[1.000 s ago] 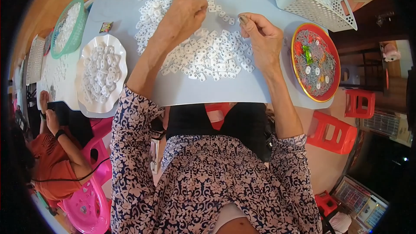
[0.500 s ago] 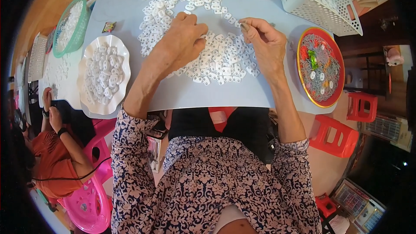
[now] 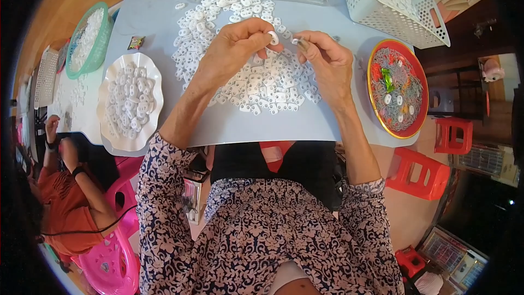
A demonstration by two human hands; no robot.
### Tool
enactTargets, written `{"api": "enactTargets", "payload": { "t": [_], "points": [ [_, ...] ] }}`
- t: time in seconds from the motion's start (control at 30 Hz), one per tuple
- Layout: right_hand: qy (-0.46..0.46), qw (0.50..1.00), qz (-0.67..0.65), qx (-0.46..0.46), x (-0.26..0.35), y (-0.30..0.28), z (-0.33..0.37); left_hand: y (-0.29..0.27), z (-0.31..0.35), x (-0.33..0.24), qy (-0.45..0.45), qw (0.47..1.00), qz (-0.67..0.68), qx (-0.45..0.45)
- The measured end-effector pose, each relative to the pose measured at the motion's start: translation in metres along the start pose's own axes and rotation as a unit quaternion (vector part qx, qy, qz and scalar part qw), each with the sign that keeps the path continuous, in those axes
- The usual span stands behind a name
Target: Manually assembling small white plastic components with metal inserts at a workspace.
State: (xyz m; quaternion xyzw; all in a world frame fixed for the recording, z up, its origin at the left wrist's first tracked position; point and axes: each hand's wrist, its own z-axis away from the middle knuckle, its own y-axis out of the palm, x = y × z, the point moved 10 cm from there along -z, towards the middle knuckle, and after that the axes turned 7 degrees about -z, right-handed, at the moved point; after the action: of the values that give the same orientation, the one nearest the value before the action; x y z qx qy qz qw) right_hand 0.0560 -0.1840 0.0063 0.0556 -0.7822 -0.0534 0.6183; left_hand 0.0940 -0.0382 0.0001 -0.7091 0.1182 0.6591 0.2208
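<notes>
Between the thumb and fingertips of my left hand (image 3: pixel 233 49) is a white oval plastic piece with holes (image 3: pixel 274 37). Close to its right, my right hand (image 3: pixel 329 68) pinches a small whitish part (image 3: pixel 295 41), too small to name. Both hands hover over a spread of small white two-holed plastic pieces (image 3: pixel 267 84) on the grey-blue table (image 3: pixel 262 129). A white scalloped dish (image 3: pixel 157 84) of finished-looking white oval pieces stands left of my left arm. Right of my right hand is a red gold-rimmed tray (image 3: pixel 374 101) with small grey parts, a few white ovals and a green wrapper.
A clear tray (image 3: pixel 333 0) heaped with white ovals lies at the far side. A white perforated basket (image 3: pixel 436 35) stands far right. At left, a green basket (image 3: pixel 102 49) rests on another table, where a person in orange (image 3: pixel 82 207) sits. Red stools (image 3: pixel 420 172) stand at right.
My left hand has risen from the pile and now shows a white oval piece in its fingertips. My right hand has shifted slightly left and down, and the two hands are nearer each other.
</notes>
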Motion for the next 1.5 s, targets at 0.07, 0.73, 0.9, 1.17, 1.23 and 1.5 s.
{"api": "enactTargets", "payload": {
  "t": [0.07, 0.73, 0.9, 1.17, 1.23, 1.5],
  "points": [
    [0.001, 1.0, -0.009, -0.01, 0.001, 0.002, -0.001, 0.005, -0.002, 0.006, -0.012, 1.0, 0.028, 0.009],
    [0.0, 0.999, -0.004, 0.034, -0.008, 0.015, 0.001, 0.007, 0.002, 0.004, 0.018, 0.997, 0.072, -0.039],
    [-0.001, 0.999, -0.011, 0.033, -0.003, 0.019, 0.001, 0.008, 0.002, 0.003, 0.037, 0.996, 0.075, -0.039],
    [0.009, 0.999, -0.023, 0.035, -0.005, 0.018, 0.001, 0.011, 0.004, -0.006, 0.085, 0.994, 0.038, -0.052],
    [0.008, 0.999, -0.024, 0.031, -0.005, 0.017, 0.0, 0.012, 0.004, -0.008, 0.09, 0.994, 0.036, -0.039],
    [0.006, 1.0, -0.013, 0.02, -0.003, 0.015, 0.001, 0.013, 0.004, -0.012, 0.089, 0.995, 0.021, -0.039]
  ]
}}
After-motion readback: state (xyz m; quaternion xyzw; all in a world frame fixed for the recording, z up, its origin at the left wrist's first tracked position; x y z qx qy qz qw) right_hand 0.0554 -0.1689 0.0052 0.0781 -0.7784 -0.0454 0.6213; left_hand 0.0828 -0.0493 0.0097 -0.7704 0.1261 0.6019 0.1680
